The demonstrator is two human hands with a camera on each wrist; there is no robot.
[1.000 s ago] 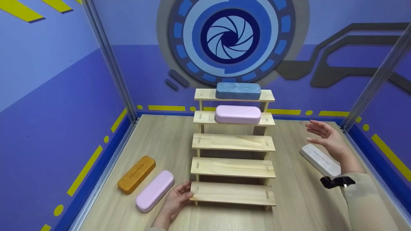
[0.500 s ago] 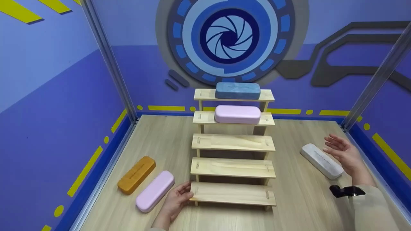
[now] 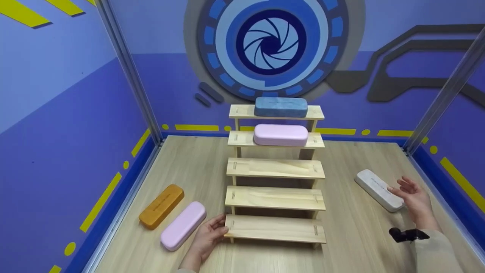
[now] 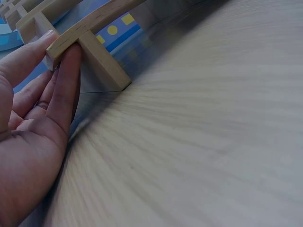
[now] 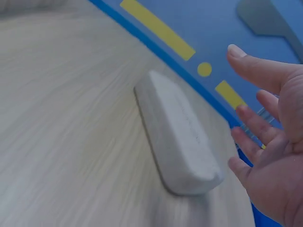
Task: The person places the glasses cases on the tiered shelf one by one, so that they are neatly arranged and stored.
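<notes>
My left hand (image 3: 206, 237) pinches the left end of the lowest step of a wooden stepped display stand (image 3: 276, 228); in the left wrist view the thumb lies on the step's top and fingers (image 4: 66, 90) reach beneath it. My right hand (image 3: 415, 199) is beside a light grey glasses case (image 3: 375, 187) on the table. Its fingers are spread and hold nothing, and the right wrist view shows a gap between hand and grey case (image 5: 177, 137). A blue glasses case (image 3: 281, 107) lies on the top step, with a pink glasses case (image 3: 281, 135) one step lower.
To the left of the stand, an orange glasses case (image 3: 161, 206) and a second pink glasses case (image 3: 183, 226) lie slanted on the wooden table (image 3: 197, 167). Blue printed walls (image 3: 166, 83) with metal corner posts (image 3: 132, 72) enclose the left, back and right sides.
My right hand has come down and to the right, from above the grey glasses case to its near right side. The left hand stays at the lowest step, and the cases keep their places.
</notes>
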